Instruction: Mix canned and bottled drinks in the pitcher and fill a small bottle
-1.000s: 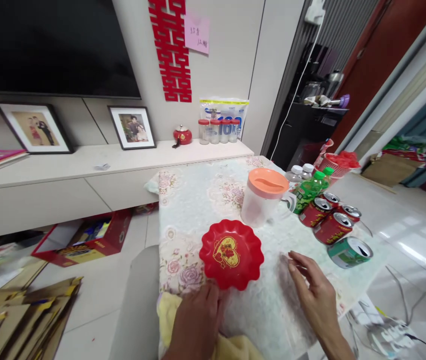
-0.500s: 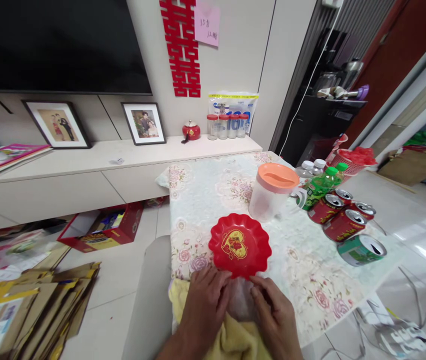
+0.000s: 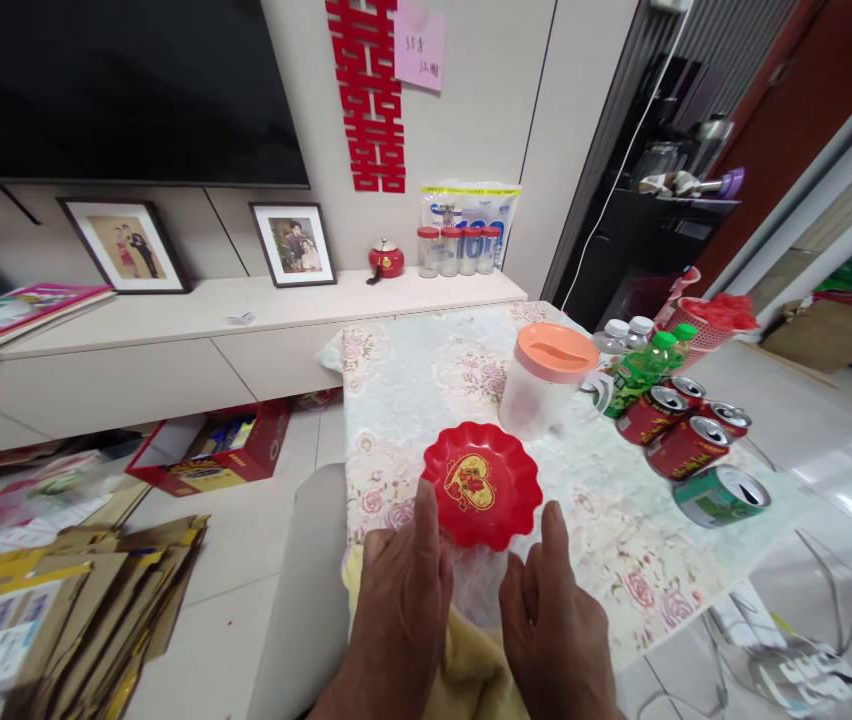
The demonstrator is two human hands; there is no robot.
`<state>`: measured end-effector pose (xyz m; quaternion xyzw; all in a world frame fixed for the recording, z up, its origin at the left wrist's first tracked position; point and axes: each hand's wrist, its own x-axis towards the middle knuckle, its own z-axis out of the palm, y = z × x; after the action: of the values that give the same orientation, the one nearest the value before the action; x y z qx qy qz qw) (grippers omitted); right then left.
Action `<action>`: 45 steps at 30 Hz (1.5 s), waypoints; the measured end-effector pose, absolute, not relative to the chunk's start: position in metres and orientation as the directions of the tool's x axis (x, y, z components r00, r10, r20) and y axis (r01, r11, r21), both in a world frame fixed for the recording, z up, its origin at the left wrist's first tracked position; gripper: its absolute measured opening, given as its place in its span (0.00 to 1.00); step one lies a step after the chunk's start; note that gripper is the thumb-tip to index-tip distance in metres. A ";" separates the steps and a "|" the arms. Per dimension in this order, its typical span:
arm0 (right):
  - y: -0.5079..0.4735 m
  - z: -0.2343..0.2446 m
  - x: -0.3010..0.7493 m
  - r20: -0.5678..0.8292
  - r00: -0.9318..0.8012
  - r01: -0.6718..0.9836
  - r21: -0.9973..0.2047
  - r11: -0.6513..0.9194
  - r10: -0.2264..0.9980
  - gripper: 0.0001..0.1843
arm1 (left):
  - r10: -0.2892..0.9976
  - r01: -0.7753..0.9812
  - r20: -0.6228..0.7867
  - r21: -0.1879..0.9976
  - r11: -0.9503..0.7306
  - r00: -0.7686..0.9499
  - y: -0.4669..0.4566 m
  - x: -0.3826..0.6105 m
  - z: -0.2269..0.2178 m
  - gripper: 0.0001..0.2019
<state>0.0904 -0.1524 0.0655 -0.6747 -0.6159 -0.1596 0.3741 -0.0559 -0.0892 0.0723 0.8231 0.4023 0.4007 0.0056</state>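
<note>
My left hand (image 3: 403, 595) is beside the left edge of a piece of clear plastic film (image 3: 477, 585), one finger pointing up and the others curled in. On the opposite side my right hand (image 3: 557, 610) has a similar shape, with one finger raised and the rest bent. The film stretches between the two hands, though their grip on it is partly hidden. Just beyond lies a red scalloped plate (image 3: 501, 500) with a gold heart print. A yellow cloth (image 3: 471, 665) is below the film, nearest to me.
A translucent pitcher (image 3: 535, 395) with an orange lid stands behind the plate. To its right are green-capped bottles (image 3: 636, 380), several red cans (image 3: 688, 445) and a green can (image 3: 722, 497). The flowered tablecloth (image 3: 418, 370) reaches a white cabinet (image 3: 276, 325).
Both hands have gone from fingers laid forward near the plate's front rim to curled hands with one finger raised. The view has shifted slightly. The plate stays where it was on the table.
</note>
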 end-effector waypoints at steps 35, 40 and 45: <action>-0.155 0.059 0.102 0.588 0.276 0.918 -0.395 -0.028 0.761 0.43 | 0.801 0.715 0.475 0.409 -0.567 0.363 -0.091 -0.059 0.054 0.40; -0.154 0.055 0.101 0.593 0.294 0.910 -0.414 -0.029 0.749 0.42 | 0.799 0.717 0.486 0.407 -0.566 0.355 -0.091 -0.058 0.056 0.41; -0.155 0.055 0.101 0.564 0.295 0.906 -0.422 -0.038 0.771 0.41 | 0.786 0.702 0.483 0.399 -0.590 0.386 -0.092 -0.058 0.056 0.41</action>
<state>0.1010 -0.1553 0.0546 -0.7146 -0.5866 -0.0910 0.3700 -0.0577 -0.0918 0.0563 0.8300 0.4481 0.3258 0.0644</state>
